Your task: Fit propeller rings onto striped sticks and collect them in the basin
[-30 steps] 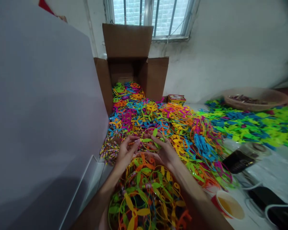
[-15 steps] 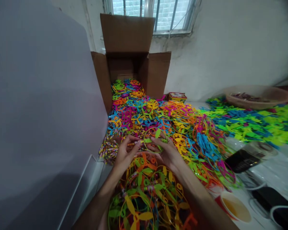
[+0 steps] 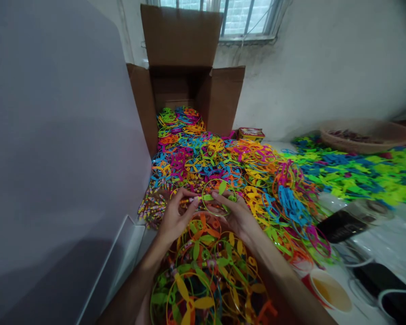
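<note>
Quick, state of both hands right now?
Left hand: closed, thumb and fingers pinching a small patterned stick.
Right hand: closed, fingers holding a green ringed propeller.

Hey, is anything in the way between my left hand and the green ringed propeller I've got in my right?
Nothing visible, apart from the short stick pinched in your left hand, its end pointing at the green propeller in your right hand; I can't tell whether they touch. The multicoloured heap lies beyond, not between them.
</note>
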`<state>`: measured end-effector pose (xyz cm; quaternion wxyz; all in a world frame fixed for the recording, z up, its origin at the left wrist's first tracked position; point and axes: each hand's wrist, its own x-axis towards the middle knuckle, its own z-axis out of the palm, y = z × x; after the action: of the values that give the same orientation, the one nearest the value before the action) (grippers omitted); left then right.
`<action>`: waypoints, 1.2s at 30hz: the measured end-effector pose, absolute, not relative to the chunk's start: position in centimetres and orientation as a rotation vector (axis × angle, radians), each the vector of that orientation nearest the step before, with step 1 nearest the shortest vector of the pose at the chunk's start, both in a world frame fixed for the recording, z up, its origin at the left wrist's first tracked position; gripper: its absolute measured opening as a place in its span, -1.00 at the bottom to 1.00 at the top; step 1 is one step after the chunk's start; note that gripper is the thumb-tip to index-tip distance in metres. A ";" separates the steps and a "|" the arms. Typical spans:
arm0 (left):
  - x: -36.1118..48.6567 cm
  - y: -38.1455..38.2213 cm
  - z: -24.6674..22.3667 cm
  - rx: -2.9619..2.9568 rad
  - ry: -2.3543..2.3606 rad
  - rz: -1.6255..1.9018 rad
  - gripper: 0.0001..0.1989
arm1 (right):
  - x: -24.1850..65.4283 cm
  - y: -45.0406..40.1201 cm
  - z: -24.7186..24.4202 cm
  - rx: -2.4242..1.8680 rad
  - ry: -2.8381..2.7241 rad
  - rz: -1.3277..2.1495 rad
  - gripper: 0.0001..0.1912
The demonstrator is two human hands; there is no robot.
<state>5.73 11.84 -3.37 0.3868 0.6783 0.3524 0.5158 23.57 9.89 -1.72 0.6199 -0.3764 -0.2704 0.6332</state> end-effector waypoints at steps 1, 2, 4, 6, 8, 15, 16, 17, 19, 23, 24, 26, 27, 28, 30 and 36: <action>5.7 11.8 -3.5 1.743 0.896 1.319 -0.87 | 23.5 9.8 -1.7 -0.878 -0.638 1.465 -0.68; 5.7 11.9 -3.6 1.752 0.899 1.322 -0.87 | 23.5 9.8 -1.6 -0.893 -0.654 1.469 -0.68; 5.7 11.9 -3.9 1.752 0.894 1.318 -0.86 | 23.4 9.6 -1.6 -0.933 -0.687 1.461 -0.67; 5.6 12.0 -4.0 1.710 0.870 1.308 -0.84 | 23.3 9.5 -1.5 -0.971 -0.709 1.440 -0.65; 5.6 12.0 -4.1 1.649 0.857 1.306 -0.82 | 23.2 9.4 -1.6 -1.003 -0.737 1.414 -0.63; 5.6 11.8 -3.7 1.644 0.850 1.334 -0.81 | 23.1 9.5 -2.0 -1.036 -0.781 1.371 -0.62; 5.5 11.7 -3.6 1.653 0.859 1.340 -0.82 | 23.1 9.5 -2.0 -1.033 -0.790 1.385 -0.64; 5.5 11.7 -3.5 1.660 0.872 1.343 -0.83 | 23.1 9.4 -2.0 -1.032 -0.801 1.394 -0.65; 5.4 11.6 -3.3 1.656 0.903 1.351 -0.86 | 23.1 9.3 -1.9 -1.032 -0.801 1.398 -0.68; 5.3 11.5 -3.0 1.639 0.913 1.348 -0.86 | 22.9 9.0 -1.5 -0.988 -0.727 1.446 -0.69; 5.3 11.4 -3.0 1.639 0.907 1.348 -0.86 | 22.8 9.0 -1.5 -0.981 -0.711 1.458 -0.69; 5.3 11.4 -2.9 1.628 0.890 1.340 -0.86 | 22.8 9.0 -1.5 -0.974 -0.684 1.472 -0.68; 5.4 11.4 -2.9 1.613 0.879 1.337 -0.85 | 22.8 9.1 -1.5 -0.971 -0.675 1.473 -0.68; 5.4 11.4 -2.9 1.595 0.868 1.335 -0.84 | 22.9 9.1 -1.5 -0.967 -0.675 1.475 -0.68; 5.5 11.4 -3.0 1.560 0.841 1.325 -0.82 | 22.9 9.2 -1.7 -0.958 -0.690 1.487 -0.68; 5.3 11.8 -3.5 1.561 0.799 1.250 -0.82 | 23.0 9.0 -2.0 -0.967 -0.706 1.490 -0.68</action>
<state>5.30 11.78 -3.47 0.4744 0.6381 0.3266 0.5109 22.99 9.04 -2.02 0.5771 -0.4130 -0.3018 0.6366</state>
